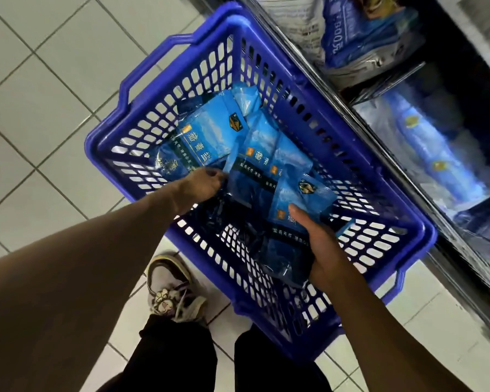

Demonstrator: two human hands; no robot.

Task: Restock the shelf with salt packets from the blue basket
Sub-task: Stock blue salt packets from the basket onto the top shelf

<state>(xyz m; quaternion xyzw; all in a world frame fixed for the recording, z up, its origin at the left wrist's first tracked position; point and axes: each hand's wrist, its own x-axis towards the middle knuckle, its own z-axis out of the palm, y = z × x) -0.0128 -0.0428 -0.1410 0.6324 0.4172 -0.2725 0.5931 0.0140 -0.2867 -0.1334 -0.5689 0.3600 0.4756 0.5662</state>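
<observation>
A blue basket [159, 120] is set on the tiled floor [40, 80], its right rim just beside the shelf [425, 154]. Inside it, a salt packet [289, 222] is gripped by the right hand [323, 250], thumb on top. A second packet's [255, 165] edge is pinched by the left hand [207, 182]. More packets [198, 137] lie toward the basket's far wall; bare mesh is seen near its right rim.

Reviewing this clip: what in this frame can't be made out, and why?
- Exact count of salt packets in the blue basket: they overlap, head view.
- Left hand fingertips: curled under a packet edge, grip unclear.
- Shelf contents: motion-blurred, cut off by the right edge.
- Small print on the packet gripped by the right hand: too small.
</observation>
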